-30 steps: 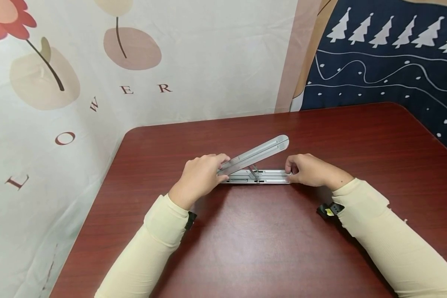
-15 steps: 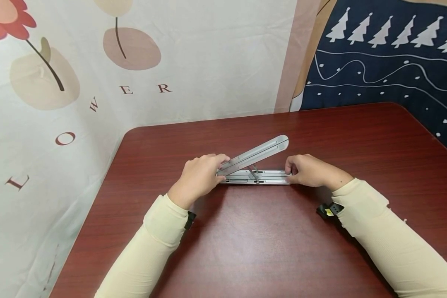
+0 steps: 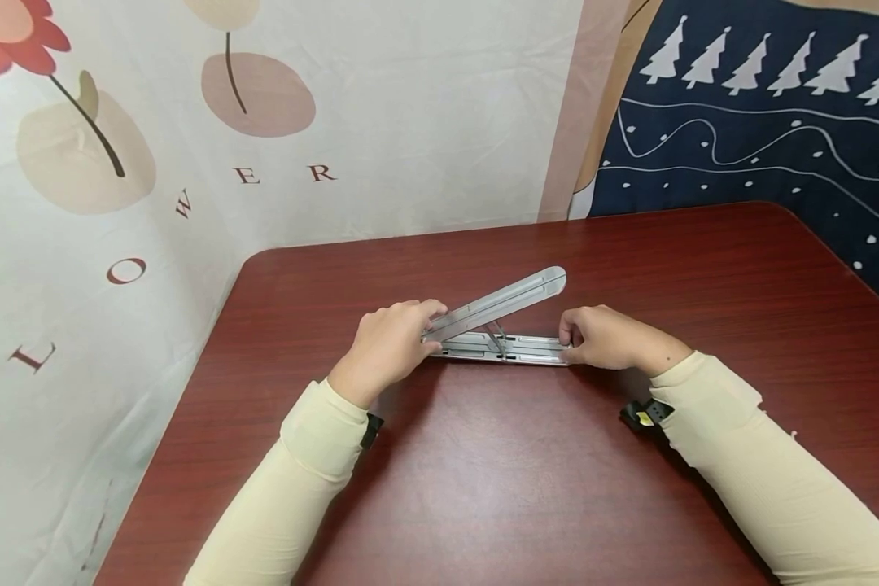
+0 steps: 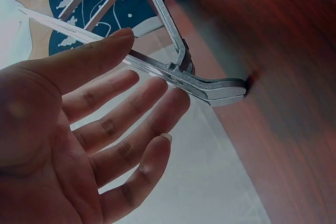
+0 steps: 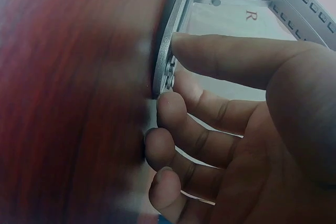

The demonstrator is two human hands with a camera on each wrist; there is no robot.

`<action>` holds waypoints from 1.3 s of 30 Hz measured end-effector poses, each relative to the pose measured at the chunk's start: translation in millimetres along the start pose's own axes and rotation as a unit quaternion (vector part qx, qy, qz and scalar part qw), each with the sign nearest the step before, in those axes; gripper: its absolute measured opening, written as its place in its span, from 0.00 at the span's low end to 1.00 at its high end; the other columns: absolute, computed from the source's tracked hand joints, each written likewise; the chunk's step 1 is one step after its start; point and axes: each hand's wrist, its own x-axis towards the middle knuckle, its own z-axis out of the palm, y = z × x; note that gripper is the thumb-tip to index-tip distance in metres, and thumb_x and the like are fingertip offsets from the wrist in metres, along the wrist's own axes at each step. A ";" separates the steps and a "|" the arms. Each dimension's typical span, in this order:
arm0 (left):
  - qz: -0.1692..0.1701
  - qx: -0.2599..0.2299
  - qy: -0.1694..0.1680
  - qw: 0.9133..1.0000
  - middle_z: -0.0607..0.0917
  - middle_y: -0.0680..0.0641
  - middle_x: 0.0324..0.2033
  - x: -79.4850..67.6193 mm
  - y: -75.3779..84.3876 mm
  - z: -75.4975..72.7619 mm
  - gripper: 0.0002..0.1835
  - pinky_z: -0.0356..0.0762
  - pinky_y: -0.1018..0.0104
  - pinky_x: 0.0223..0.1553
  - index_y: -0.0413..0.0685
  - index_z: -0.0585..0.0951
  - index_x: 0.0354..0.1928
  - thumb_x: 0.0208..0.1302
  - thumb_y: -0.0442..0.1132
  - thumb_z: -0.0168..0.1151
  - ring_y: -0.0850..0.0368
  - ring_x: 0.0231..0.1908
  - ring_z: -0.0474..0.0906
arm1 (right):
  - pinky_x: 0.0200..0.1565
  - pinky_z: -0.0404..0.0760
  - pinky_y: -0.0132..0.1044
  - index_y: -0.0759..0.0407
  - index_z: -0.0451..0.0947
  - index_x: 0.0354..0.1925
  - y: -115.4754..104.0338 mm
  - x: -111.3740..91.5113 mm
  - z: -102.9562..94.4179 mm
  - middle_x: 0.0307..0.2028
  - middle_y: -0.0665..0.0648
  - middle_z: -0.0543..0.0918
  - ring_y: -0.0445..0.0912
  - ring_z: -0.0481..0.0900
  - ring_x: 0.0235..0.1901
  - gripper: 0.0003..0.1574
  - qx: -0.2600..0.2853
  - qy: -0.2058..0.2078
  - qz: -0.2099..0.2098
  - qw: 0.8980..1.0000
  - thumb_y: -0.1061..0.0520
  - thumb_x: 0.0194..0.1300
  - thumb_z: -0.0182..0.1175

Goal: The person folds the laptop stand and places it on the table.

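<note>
A silver folding laptop stand (image 3: pixel 501 305) rests on the table with its upper arms raised at a slant over the base rails (image 3: pixel 538 350). My left hand (image 3: pixel 391 346) holds the hinged left end. In the left wrist view, the thumb (image 4: pixel 123 35) and fingertips lie on either side of a metal rail, near the bent lip (image 4: pixel 226 93). At the opposite end, my right hand (image 3: pixel 608 335) pinches the tip of the base rails. The right wrist view shows the thumb (image 5: pixel 210 53) against the rail's rounded end (image 5: pixel 163 66), with the other fingers curled beside it.
The reddish-brown table (image 3: pixel 498 488) extends around the stand. Behind it hang a pale flower-print cloth (image 3: pixel 425 122) and a navy cloth with white trees (image 3: pixel 747 146). A black band with a yellow mark (image 3: pixel 645 417) is on my right wrist.
Both hands keep their hold on the stand. The base has turned very slightly, its right end coming a little nearer; the slant of the upper arms looks the same.
</note>
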 end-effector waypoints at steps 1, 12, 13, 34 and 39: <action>-0.002 0.001 0.000 1.000 0.84 0.59 0.39 0.1 0.0 0.0 0.27 0.74 0.55 0.31 0.65 0.74 0.55 0.50 0.49 0.69 0.52 0.37 0.82 | 0.26 0.67 0.33 0.57 0.72 0.29 -0.2 -0.1 0.1 0.20 0.51 0.72 0.41 0.67 0.20 0.12 -0.001 -0.001 0.000 1.000 0.55 0.50 0.66; -0.010 0.014 0.017 1.000 0.84 0.57 0.35 3.2 -2.4 1.0 0.25 0.74 0.55 0.28 0.63 0.76 0.53 0.50 0.51 0.68 0.54 0.34 0.81 | 0.26 0.67 0.34 0.56 0.73 0.29 -2.9 -2.2 -2.1 0.19 0.51 0.72 0.41 0.68 0.20 0.12 -0.013 -0.004 0.002 1.000 0.55 0.50 0.66; -0.011 0.014 0.017 1.000 0.84 0.57 0.35 3.4 -2.4 1.1 0.25 0.74 0.55 0.29 0.63 0.76 0.53 0.51 0.51 0.68 0.54 0.34 0.81 | 0.26 0.67 0.34 0.56 0.73 0.29 -3.1 -2.5 -2.0 0.19 0.51 0.72 0.41 0.68 0.20 0.12 -0.015 -0.005 0.002 1.000 0.55 0.50 0.66; -0.038 0.010 0.021 0.999 0.82 0.58 0.28 3.8 -4.8 4.0 0.24 0.73 0.55 0.28 0.63 0.77 0.51 0.51 0.56 0.67 0.49 0.30 0.80 | 0.25 0.67 0.33 0.56 0.73 0.28 -5.4 -3.8 -0.6 0.18 0.50 0.72 0.41 0.68 0.20 0.12 -0.029 -0.011 0.001 1.000 0.54 0.49 0.67; -0.039 0.009 0.023 0.999 0.82 0.58 0.28 4.1 -4.8 4.7 0.24 0.73 0.55 0.29 0.63 0.77 0.51 0.51 0.56 0.66 0.49 0.30 0.80 | 0.25 0.66 0.33 0.56 0.73 0.28 -5.5 -4.2 -0.4 0.18 0.50 0.72 0.41 0.68 0.19 0.12 -0.027 -0.012 0.003 1.000 0.54 0.50 0.66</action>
